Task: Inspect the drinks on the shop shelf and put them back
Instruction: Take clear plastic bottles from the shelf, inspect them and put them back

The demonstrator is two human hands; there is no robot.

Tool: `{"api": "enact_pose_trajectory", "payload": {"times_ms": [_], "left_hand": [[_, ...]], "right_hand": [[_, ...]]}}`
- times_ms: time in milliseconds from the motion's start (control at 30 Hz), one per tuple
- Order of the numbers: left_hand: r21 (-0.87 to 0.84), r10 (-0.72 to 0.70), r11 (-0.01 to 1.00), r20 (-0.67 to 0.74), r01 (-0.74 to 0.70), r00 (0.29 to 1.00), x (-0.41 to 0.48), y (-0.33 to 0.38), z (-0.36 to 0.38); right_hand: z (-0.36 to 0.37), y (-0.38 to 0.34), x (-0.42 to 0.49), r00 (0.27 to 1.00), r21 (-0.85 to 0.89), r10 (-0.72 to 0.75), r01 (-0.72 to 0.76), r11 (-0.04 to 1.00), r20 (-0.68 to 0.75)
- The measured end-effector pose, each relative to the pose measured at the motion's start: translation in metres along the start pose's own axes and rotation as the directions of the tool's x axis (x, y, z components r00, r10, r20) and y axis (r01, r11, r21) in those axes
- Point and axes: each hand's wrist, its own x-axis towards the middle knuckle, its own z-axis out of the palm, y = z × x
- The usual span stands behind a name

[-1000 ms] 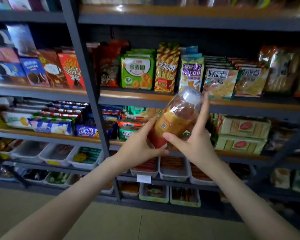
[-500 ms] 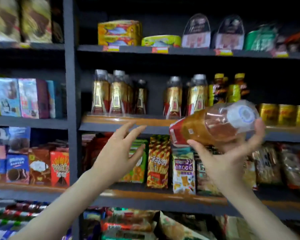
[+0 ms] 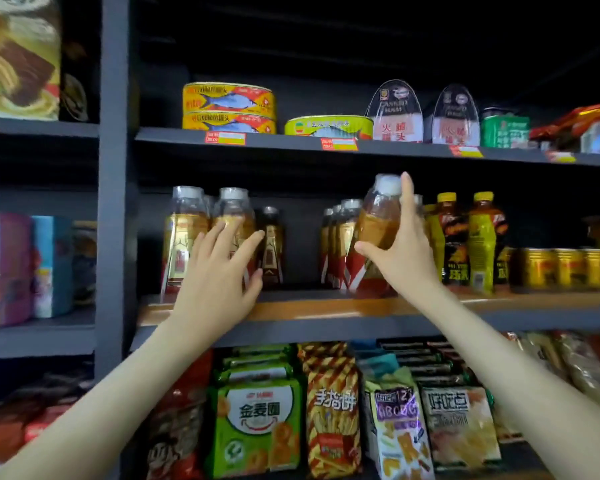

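Note:
My right hand (image 3: 400,258) grips an amber tea bottle (image 3: 376,226) with a white cap and a red-and-gold label. The bottle stands nearly upright at the front of the wooden drinks shelf (image 3: 326,308), in front of a row of like bottles (image 3: 336,244). My left hand (image 3: 219,282) is spread open with fingers apart. It reaches towards two more tea bottles (image 3: 187,237) at the shelf's left end and covers the lower part of one. A small dark bottle (image 3: 272,251) stands just right of its fingertips.
Yellow-capped drink bottles (image 3: 482,240) and gold cans (image 3: 565,268) fill the shelf's right end. Fish tins (image 3: 229,107) and ham tins (image 3: 395,112) sit on the shelf above. Snack bags (image 3: 257,410) hang below. A dark upright post (image 3: 113,202) stands at the left.
The view rose to the drinks shelf. My left hand came off the bottle and reached left. My right hand turned the bottle from lying sideways to upright and moved it onto the shelf.

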Motion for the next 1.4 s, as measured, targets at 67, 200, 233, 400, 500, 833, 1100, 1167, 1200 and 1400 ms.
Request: {"api": "enact_pose_trajectory", "payload": {"times_ms": [67,200,233,400,500,833,1100,1167,1200,1400], "left_hand": [[0.026,-0.002,1.000,0.013,0.002,1.000,0.006,-0.008,0.007],[0.138,-0.005,0.990,0.076,-0.006,0.997,0.015,-0.026,0.021],[0.167,-0.006,0.986,0.076,-0.007,0.997,0.016,-0.029,0.023],[0.191,-0.031,0.981,0.031,0.024,0.999,0.021,-0.039,0.022],[0.191,-0.036,0.981,0.011,0.033,0.999,0.024,-0.046,0.020],[0.179,-0.035,0.983,0.030,0.030,0.999,0.023,-0.051,0.028],[0.195,-0.040,0.980,0.012,0.037,0.999,0.026,-0.052,0.022],[0.199,-0.056,0.978,-0.001,0.056,0.998,0.030,-0.053,0.020],[0.201,-0.062,0.978,-0.003,0.061,0.998,0.032,-0.054,0.020],[0.207,-0.038,0.978,-0.011,0.039,0.999,0.034,-0.059,0.023]], "right_hand": [[0.009,0.004,0.006,0.994,-0.081,0.046,-0.038,0.996,0.102],[0.017,0.009,0.021,0.976,-0.258,0.116,-0.066,0.964,0.182],[0.018,0.010,0.025,0.971,-0.303,0.135,-0.070,0.950,0.200],[0.024,0.015,0.033,0.951,-0.464,0.171,-0.034,0.885,0.257],[0.026,0.017,0.035,0.952,-0.522,0.181,-0.028,0.853,0.245],[0.030,0.028,0.036,0.944,-0.415,0.162,-0.030,0.909,0.286],[0.047,-0.010,0.028,0.975,-0.595,-0.139,0.217,0.774,0.174],[0.071,-0.027,0.040,0.945,-0.499,-0.216,0.315,0.807,0.247],[0.088,-0.032,0.049,0.935,-0.441,-0.187,0.311,0.842,0.302],[0.183,-0.021,0.093,0.864,-0.326,0.089,0.090,0.941,0.496]]}}
